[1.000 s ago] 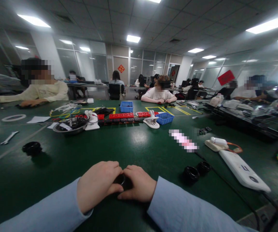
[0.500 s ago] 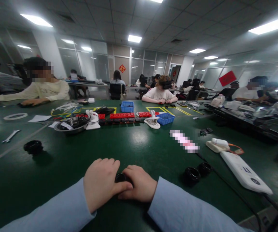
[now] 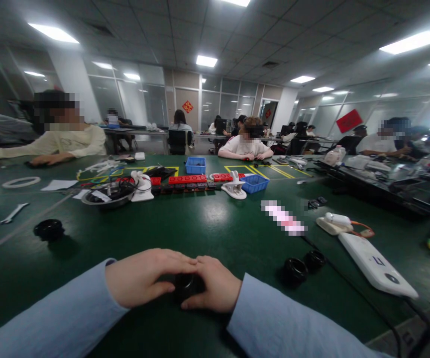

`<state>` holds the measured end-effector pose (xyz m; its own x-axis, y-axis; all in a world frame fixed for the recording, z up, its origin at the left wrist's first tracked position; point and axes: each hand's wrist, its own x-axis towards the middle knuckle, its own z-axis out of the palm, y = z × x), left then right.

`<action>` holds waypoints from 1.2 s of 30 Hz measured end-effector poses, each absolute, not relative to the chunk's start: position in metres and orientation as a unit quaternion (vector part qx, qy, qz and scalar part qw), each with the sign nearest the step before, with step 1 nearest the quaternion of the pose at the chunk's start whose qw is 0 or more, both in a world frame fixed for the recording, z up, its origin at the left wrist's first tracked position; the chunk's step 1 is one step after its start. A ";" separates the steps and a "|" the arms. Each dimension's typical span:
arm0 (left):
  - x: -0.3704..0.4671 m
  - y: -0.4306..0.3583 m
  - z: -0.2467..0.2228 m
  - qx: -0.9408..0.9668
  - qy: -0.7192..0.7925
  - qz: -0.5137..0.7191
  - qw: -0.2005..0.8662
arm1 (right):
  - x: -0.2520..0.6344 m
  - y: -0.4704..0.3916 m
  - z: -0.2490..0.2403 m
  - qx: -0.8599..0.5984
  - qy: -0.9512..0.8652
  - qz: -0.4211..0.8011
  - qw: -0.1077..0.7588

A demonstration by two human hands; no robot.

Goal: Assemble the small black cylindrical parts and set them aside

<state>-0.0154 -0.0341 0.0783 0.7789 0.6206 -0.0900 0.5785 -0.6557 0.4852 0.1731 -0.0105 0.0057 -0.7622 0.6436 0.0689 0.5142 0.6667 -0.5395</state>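
Observation:
A black round fitting (image 3: 185, 287) with a glossy side is held just above or on the green table between my two hands. My right hand (image 3: 218, 286) is wrapped round its right side, thumb in front and fingers behind. From the left, my left hand (image 3: 146, 276) reaches over it. The left fingers run along its far side and meet the right fingertips, while the left thumb is at its near left edge. Much of the fitting is hidden by the hands. To the right stand two similar black fittings (image 3: 295, 271), and another black fitting (image 3: 49, 230) sits at the left.
A wrench (image 3: 14, 213) and a white ring (image 3: 21, 182) lie at left. Further back are a metal bowl (image 3: 106, 200), red strip parts (image 3: 187, 179), a white clip stand (image 3: 234, 188) and a blue bin (image 3: 255, 185). At right lies a white power bank (image 3: 377, 268) with a black cable. Co-workers sit beyond.
My left hand has turned and shifted left, its fingers now stretched flatter over the fitting, exposing more of it. My right hand stays about where it was.

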 end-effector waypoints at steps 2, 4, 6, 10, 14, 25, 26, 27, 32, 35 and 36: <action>-0.014 -0.034 0.078 0.912 0.318 0.038 0.257 | 0.173 -0.010 0.005 -0.321 -0.905 0.251 0.125; -0.011 -0.035 0.077 0.913 0.316 0.029 0.257 | 0.173 -0.009 0.004 -0.324 -0.905 0.248 0.123; -0.009 -0.035 0.076 0.912 0.327 0.022 0.248 | 0.172 -0.009 0.003 -0.323 -0.906 0.245 0.120; -0.005 -0.036 0.075 0.908 0.359 0.011 0.214 | 0.172 -0.009 0.004 -0.325 -0.905 0.246 0.117; 0.004 -0.041 0.079 0.888 0.424 -0.021 0.176 | 0.172 -0.009 0.002 -0.322 -0.904 0.252 0.124; 0.026 -0.055 0.077 0.824 0.559 -0.060 0.073 | 0.171 -0.009 -0.001 -0.330 -0.909 0.220 0.125; 0.026 -0.055 0.076 0.822 0.563 -0.060 0.061 | 0.171 -0.009 -0.002 -0.330 -0.910 0.218 0.126; 0.027 -0.055 0.075 0.821 0.565 -0.060 0.050 | 0.171 -0.009 -0.002 -0.330 -0.910 0.218 0.127; 0.030 -0.055 0.069 0.817 0.575 -0.052 -0.002 | 0.170 -0.007 -0.004 -0.326 -0.912 0.214 0.129; 0.031 -0.056 0.063 0.811 0.582 -0.037 -0.035 | 0.170 -0.007 -0.003 -0.328 -0.912 0.213 0.125; 0.032 -0.056 0.061 0.810 0.583 -0.030 -0.043 | 0.170 -0.007 -0.003 -0.329 -0.911 0.214 0.125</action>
